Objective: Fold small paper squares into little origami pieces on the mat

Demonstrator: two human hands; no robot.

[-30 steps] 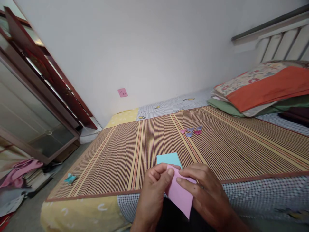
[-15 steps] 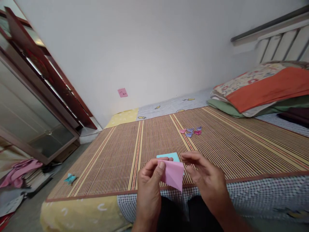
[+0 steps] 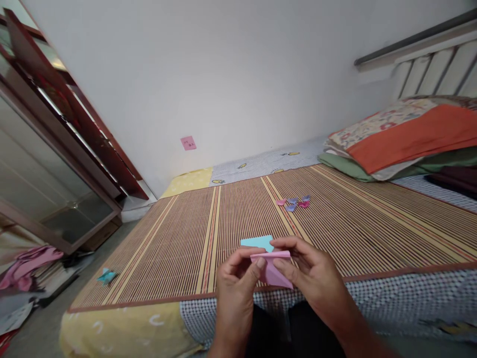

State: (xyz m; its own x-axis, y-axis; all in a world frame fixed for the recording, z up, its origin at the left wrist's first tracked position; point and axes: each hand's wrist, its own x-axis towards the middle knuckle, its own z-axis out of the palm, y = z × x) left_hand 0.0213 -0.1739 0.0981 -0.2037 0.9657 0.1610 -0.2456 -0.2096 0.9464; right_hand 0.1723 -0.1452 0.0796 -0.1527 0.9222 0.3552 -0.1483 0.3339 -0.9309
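Note:
A folded pink paper (image 3: 274, 268) is held in the air just above the near edge of a striped bamboo mat (image 3: 179, 238). My left hand (image 3: 235, 283) pinches its left side with thumb and fingers. My right hand (image 3: 313, 281) pinches its top right edge, fingers curled over the fold. Behind the hands a blue paper sheet (image 3: 257, 242) lies flat on the mat, partly hidden by the pink paper.
Several small folded paper pieces (image 3: 293, 203) lie farther back on the mat. Pillows (image 3: 402, 134) are stacked at the right. A teal folded piece (image 3: 106, 275) lies off the mat's left edge. A glass cabinet (image 3: 44, 169) stands left; a pink note (image 3: 188, 143) sticks on the wall.
The pink paper went from a long sheet to a folded triangle, and now lies flatter with its top edge folded. My right hand let go, then pinched it again.

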